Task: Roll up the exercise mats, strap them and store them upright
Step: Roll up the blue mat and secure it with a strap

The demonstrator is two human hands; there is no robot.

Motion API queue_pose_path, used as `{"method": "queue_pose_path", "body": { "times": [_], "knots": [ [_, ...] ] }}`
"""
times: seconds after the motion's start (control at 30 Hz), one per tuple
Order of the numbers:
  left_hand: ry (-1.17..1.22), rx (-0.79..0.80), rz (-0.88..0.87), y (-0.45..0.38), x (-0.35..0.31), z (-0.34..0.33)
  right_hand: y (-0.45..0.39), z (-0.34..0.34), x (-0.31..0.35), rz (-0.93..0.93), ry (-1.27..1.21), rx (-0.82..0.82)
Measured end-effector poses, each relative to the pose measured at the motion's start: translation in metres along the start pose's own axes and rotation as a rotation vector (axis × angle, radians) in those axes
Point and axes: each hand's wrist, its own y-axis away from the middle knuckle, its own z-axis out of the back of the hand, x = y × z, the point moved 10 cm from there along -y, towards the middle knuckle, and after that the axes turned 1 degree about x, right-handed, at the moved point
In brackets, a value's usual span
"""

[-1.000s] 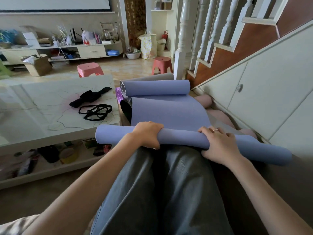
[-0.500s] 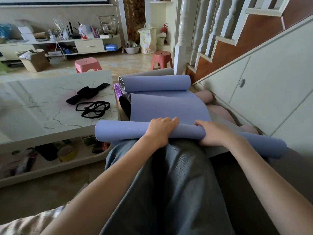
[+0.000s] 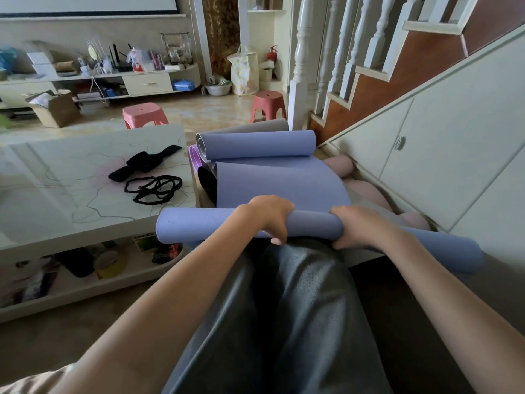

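Note:
A lavender exercise mat (image 3: 284, 183) lies in front of my knees, its near end wound into a tight roll (image 3: 196, 226) across my lap. My left hand (image 3: 267, 217) grips the roll near its middle, thumb curled underneath. My right hand (image 3: 355, 226) grips it just to the right. The mat's far end curls up into a loose roll (image 3: 261, 145). Under it lie a grey mat (image 3: 255, 126), a purple mat (image 3: 194, 156) and a black mat (image 3: 206, 183). A black strap (image 3: 145, 163) and black elastic bands (image 3: 154, 189) rest on the low white table (image 3: 56, 194).
Pink rolled mats (image 3: 366, 191) lie along the white stair cabinet (image 3: 440, 155) on the right. Two red plastic stools (image 3: 268, 105) stand on the floor beyond. The table's lower shelf (image 3: 85, 268) holds clutter. A staircase rises at the upper right.
The roll has been turned further along the mat, away from me. Both hands have shifted their grip, fingers wrapping over the top and thumbs under the roll.

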Motion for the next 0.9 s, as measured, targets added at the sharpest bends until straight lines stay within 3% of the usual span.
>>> {"method": "queue_pose_path", "body": {
  "times": [0.17, 0.43, 0.53, 0.73, 0.9],
  "knots": [
    [0.087, 0.162, 0.01, 0.031, -0.011, -0.01, 0.022, -0.01, 0.015, 0.066, 0.02, 0.203],
    [0.21, 0.325, 0.018, 0.082, -0.017, -0.036, 0.068, -0.022, 0.044, 0.104, 0.011, 0.363],
    [0.239, 0.239, 0.025, 0.092, -0.013, -0.037, 0.072, -0.027, 0.05, 0.112, 0.035, 0.341],
    [-0.035, -0.167, 0.01, 0.101, -0.019, -0.023, 0.069, -0.027, 0.056, 0.12, 0.012, 0.375],
    [-0.047, -0.15, 0.018, 0.092, -0.017, -0.027, 0.063, -0.033, 0.048, 0.132, -0.058, 0.286]
  ]
}}
